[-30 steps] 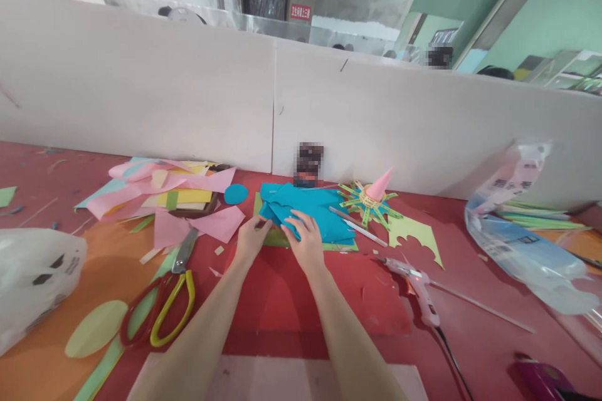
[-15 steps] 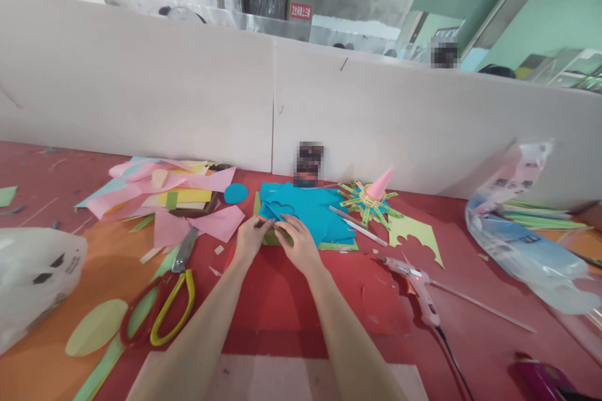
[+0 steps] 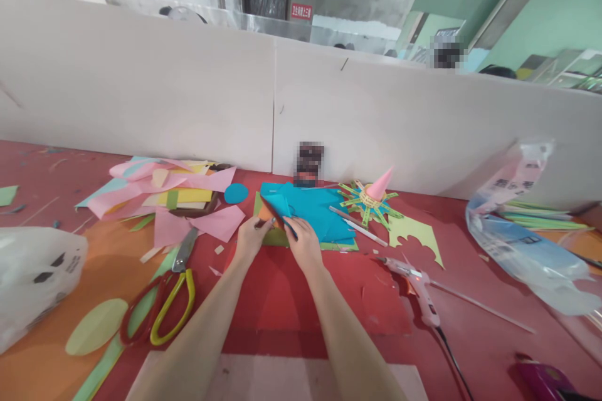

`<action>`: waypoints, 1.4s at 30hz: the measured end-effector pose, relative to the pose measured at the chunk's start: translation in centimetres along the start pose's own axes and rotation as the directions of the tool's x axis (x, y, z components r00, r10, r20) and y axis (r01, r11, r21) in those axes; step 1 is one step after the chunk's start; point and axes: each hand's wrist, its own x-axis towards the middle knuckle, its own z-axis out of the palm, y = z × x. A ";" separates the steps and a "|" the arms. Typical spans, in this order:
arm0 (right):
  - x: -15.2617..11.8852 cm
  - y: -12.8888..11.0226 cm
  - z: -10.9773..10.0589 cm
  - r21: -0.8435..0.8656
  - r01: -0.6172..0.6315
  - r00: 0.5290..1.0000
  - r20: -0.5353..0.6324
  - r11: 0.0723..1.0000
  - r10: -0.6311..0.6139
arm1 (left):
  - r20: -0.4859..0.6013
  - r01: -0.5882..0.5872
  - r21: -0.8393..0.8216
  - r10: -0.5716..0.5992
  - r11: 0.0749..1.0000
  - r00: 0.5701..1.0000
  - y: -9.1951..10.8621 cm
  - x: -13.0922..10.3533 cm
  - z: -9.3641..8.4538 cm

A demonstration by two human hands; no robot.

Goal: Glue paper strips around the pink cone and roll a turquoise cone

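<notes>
A stack of blue paper [image 3: 322, 216] lies in front of me. My right hand [image 3: 303, 241] is closed on the near edge of its top blue sheet and holds it folded back toward the right. Under the raised sheet an orange sheet [image 3: 269, 214] shows. My left hand [image 3: 251, 239] has its fingertips pinched at the orange sheet's near-left edge. Below the stack, green paper [image 3: 277, 238] sticks out between my hands. To the left of the stack lies a blue paper disc [image 3: 236, 193].
Scissors [image 3: 181, 257] and pink paper scraps [image 3: 219, 223] lie left. To the right are a paper piece with a pink cone [image 3: 380, 185], a hot glue gun [image 3: 423, 294] with its cord, and a plastic bag [image 3: 522, 250]. A white partition [image 3: 188, 94] stands behind.
My right hand has peeled the blue sheet's edge up and to the right, uncovering the orange sheet. My left hand has stayed nearly in place.
</notes>
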 end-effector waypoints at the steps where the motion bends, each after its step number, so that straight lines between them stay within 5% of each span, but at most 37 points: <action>1: 0.0 0.1 0.0 0.006 -0.021 1.000 0.002 1.000 0.021 | -0.009 -0.001 0.005 0.001 1.000 1.000 0.0 0.0 0.1; 8: -0.2 0.4 0.0 0.060 -0.143 0.990 0.010 0.988 0.143 | -0.258 -0.142 0.066 0.154 0.988 0.954 0.0 -0.1 0.0; 16: -0.2 0.6 0.1 0.107 -0.196 0.979 -0.038 0.975 0.201 | -0.153 -0.109 0.177 0.136 0.978 0.979 1.1 -0.7 -0.5; 24: -0.2 1.0 0.4 0.054 -0.106 0.994 -0.026 0.993 0.107 | -0.225 0.047 0.472 0.068 0.880 0.972 1.6 -1.4 -0.7; 29: 0.0 0.5 -0.1 0.012 -0.026 1.000 0.004 1.000 0.026 | -0.188 0.033 0.596 0.100 0.802 0.977 1.4 -1.5 -0.7; 35: -0.1 0.0 0.0 -0.095 0.095 0.991 0.105 0.991 -0.085 | -0.179 0.015 0.653 0.135 0.757 0.975 1.4 -1.7 -0.6; 42: -0.1 0.2 0.0 -0.160 0.057 0.995 0.091 0.985 -0.043 | -0.159 0.005 0.642 0.127 0.767 0.979 1.6 -1.6 -0.7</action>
